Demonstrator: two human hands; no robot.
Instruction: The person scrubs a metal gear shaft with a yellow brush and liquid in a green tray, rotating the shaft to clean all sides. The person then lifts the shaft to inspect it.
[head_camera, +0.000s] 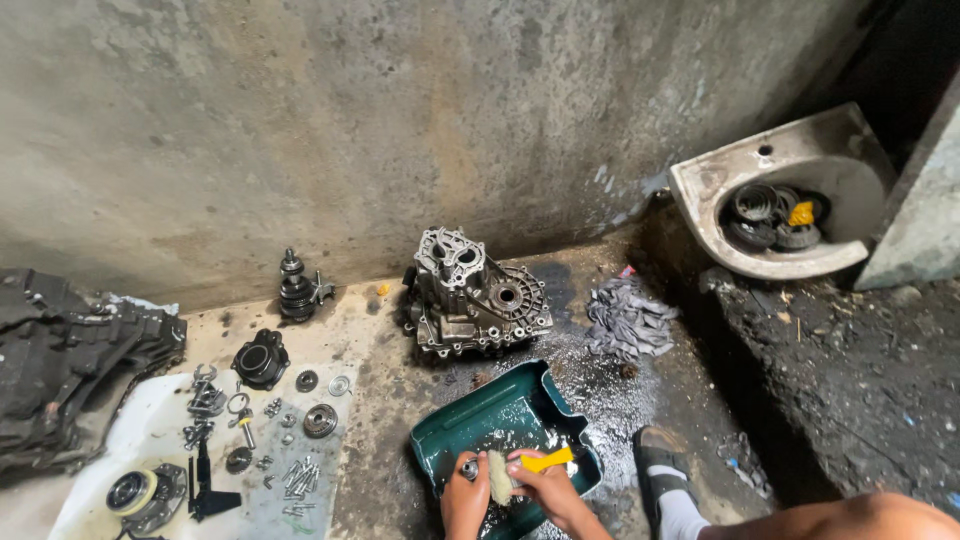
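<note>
Cleaning step in hand: over the green tray (470, 425), the left hand (465, 498) has its grip pinched around a small metal part (470, 467), while the right hand (545, 487) is closed on a yellow-handled brush (525, 466) whose bristles touch it. Continuing likely calls for turning the part under the bristles. Gearbox housing (470, 295) stands just behind the tray, sorted bolts (297, 478) left of it, sandalled foot (660, 460) just right; nothing blocks.
</note>
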